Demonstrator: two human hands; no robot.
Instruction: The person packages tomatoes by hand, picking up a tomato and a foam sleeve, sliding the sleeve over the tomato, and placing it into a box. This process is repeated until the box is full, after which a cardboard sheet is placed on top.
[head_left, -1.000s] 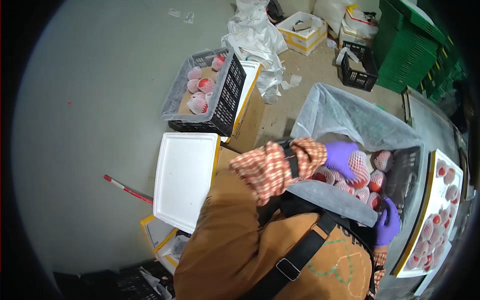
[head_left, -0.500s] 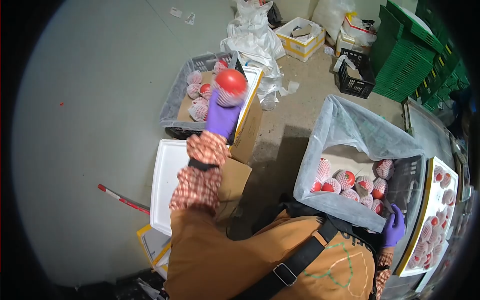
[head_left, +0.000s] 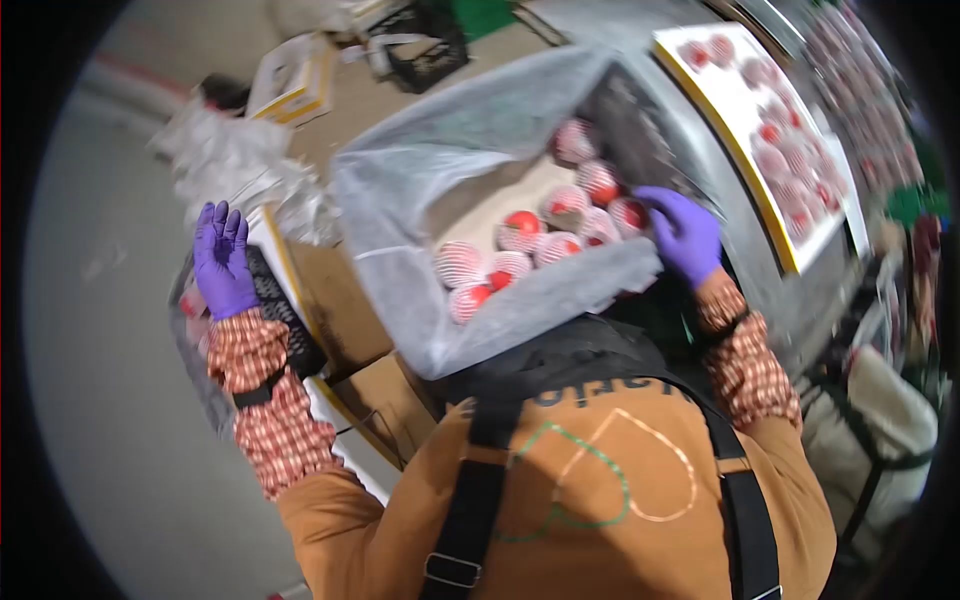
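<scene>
My left hand (head_left: 222,262), in a purple glove, is raised with its palm showing and fingers stretched, holding nothing. It is over the dark crate (head_left: 282,300) at the left, where a few net-wrapped tomatoes (head_left: 193,302) partly show. In the large crate with a pale liner (head_left: 385,230) before me lie several red tomatoes in white foam nets (head_left: 521,231). My right hand (head_left: 686,236), also gloved in purple, is at this crate's right side. Its thumb and fingers close about a netted tomato (head_left: 629,216) in the near right corner; the far fingertips are hidden.
To the right, a white foam box with yellow sides (head_left: 692,110) holds more netted tomatoes. Cardboard boxes (head_left: 340,300) stand between the two crates. White plastic bags (head_left: 235,165), a white box (head_left: 292,80) and a black basket (head_left: 420,45) are on the floor beyond.
The view has swung right. My left hand has let go of the netted tomato it held and is now open. My right hand has moved from the liner's edge to a tomato in the large crate.
</scene>
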